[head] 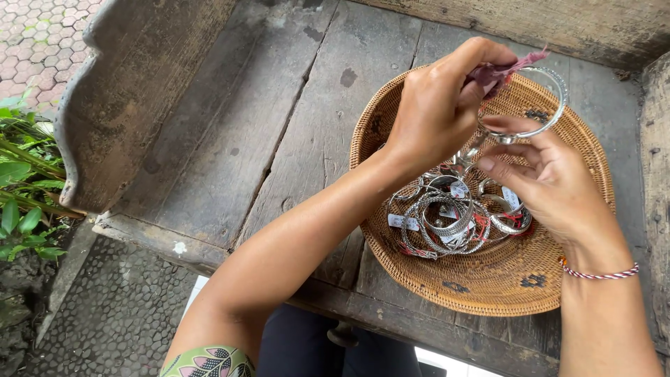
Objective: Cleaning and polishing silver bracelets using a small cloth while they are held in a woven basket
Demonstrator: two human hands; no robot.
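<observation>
Leftmost, beyond the worn wooden bench, lie green leaves and paving, none of it near the work. Next comes the left hand, arched over the woven basket with its fingers pinched shut on a scrap of pinkish-purple cloth; the cloth is pressed against the near-left part of a silver bangle. That bangle is held up above the basket's far half, tilted so its open ring faces roughly toward the camera, its widest span running left to right. It lies just right of the left hand and just beyond the right hand, touching both. The right hand comes in from the lower right, thumb and forefinger closed lightly on the bangle's lower edge, the other fingers loosely spread beneath; a red-and-white cord circles its wrist. Both hands are equally close, but the right one carries the ring while the left works its rim. Below them, a heap of silver bangles with small tags rests in the basket's middle, apart from the lifted one
</observation>
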